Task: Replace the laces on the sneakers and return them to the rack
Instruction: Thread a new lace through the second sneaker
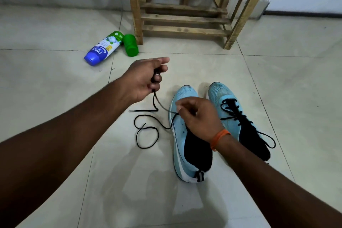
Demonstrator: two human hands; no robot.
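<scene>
Currently the black lace (144,110) is gripped in the curled fingers of the left hand (146,79) at frame centre, and it appears to be pinched by the right hand (196,114) over the unlaced sneaker (187,153) just right of centre; the thin, limp cord is best drawn taut and fed evenly through each eyelet, so the soft blue knit is not puckered

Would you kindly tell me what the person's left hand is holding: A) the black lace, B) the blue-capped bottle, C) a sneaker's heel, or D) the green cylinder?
A: the left hand curls its fingers round the black lace, which trails down from it, while the bottle and green cylinder lie untouched near the rack.
</scene>
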